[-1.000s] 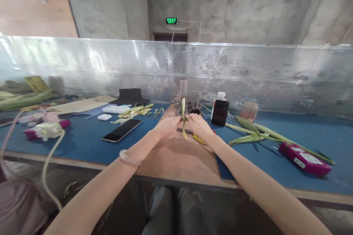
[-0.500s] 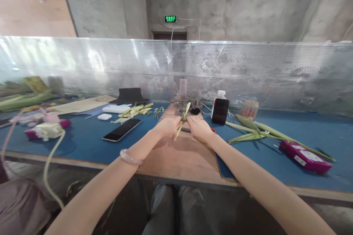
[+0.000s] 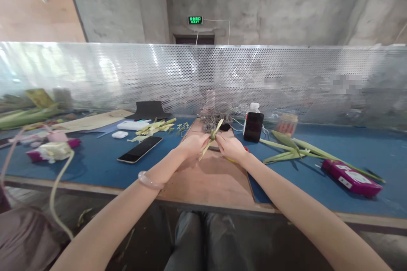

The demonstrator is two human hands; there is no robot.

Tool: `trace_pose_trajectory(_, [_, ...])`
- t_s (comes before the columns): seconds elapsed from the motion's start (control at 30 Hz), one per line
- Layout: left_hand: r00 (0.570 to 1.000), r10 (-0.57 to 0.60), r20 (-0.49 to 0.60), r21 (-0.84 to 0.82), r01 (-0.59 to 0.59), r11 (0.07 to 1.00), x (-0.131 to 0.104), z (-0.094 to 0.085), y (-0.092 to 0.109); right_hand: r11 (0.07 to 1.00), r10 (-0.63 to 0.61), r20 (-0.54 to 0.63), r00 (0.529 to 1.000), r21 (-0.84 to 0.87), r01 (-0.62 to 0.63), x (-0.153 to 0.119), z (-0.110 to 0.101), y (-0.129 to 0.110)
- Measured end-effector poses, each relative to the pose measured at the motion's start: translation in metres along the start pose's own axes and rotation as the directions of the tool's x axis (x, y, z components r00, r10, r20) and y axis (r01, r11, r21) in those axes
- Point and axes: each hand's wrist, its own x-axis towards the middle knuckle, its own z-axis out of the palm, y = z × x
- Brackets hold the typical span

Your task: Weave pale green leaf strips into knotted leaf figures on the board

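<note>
While left hand [image 3: 194, 145] and right hand [image 3: 230, 148] pinch the leaf strip [image 3: 213, 137] mid-frame, its middle looks knotted. Loose ends seem unfinished.

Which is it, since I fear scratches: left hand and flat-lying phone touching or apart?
Apart: the head view shows blue tabletop between the left hand and the phone.

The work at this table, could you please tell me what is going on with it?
A person holds a narrow green strip between the left hand and the right hand, above a brown board. One end of the strip points up, the other down, and its middle looks bunched. Behind the hands lies a grey tangle. To the right, long green leaves lie on the blue tabletop.
</note>
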Motion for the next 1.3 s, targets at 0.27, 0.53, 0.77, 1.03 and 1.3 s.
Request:
trace_pose_trajectory(0.27, [1.0, 0.013, -0.027, -0.022, -0.013, 1.0, 0.001, 0.007, -0.004, 1.0, 0.012, 0.008, 1.0, 0.025, -0.012, 0.0, 0.003, 0.002])
trace_pose_trajectory(0.53, [0.997, 0.054, -0.054, -0.088, -0.059, 0.994, 0.003, 0.008, -0.007, 0.986, 0.032, 0.016, 0.999, 0.163, -0.034, 0.0, 0.003, 0.004])
trace_pose_trajectory(0.77, [0.994, 0.061, -0.09, -0.128, -0.072, 0.989, 0.001, 0.01, -0.012, 0.879, 0.093, 0.029, 0.995, 0.466, -0.095, 0.002, 0.013, 0.007])
trace_pose_trajectory(1.03, [0.971, 0.055, -0.232, -0.074, -0.074, 0.995, 0.005, 0.011, -0.016, 0.361, -0.007, 0.242, 0.97, 0.905, -0.224, 0.007, 0.018, 0.01])
trace_pose_trajectory(1.3, [0.916, 0.078, -0.393, -0.045, -0.104, 0.994, -0.002, 0.0, -0.001, -0.18, -0.227, 0.288, 0.93, 0.927, -0.33, 0.002, 0.006, 0.015])
